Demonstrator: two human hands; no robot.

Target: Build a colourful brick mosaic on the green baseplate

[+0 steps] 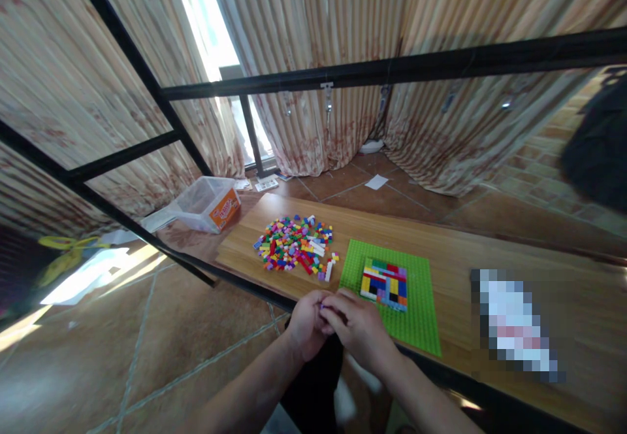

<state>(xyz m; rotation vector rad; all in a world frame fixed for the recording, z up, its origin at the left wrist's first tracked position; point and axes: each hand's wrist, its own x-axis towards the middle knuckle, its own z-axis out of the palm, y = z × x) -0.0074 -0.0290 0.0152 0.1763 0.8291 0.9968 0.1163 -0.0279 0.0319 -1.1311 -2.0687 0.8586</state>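
My left hand point(307, 324) and my right hand point(360, 321) meet in front of the table's near edge, fingers curled together. A speck of purple, seemingly a small purple building brick point(322, 306), shows between the fingertips; the rest of it is hidden. Just beyond my right hand lies a green baseplate point(421, 316), partly covered by that hand at its near left corner. On the plate sits a roughly square block of multicoloured building bricks point(385, 283). A heap of loose bricks point(294, 244) in many colours is spread on the table to the left of the plate.
The wooden table point(455, 251) has a dark near edge. Beyond its left end stands a clear plastic bin point(203, 202) with an orange label. A blurred-out item point(516, 326) lies on the right. Black metal bars point(294, 82) cross in front of the curtains point(313, 22).
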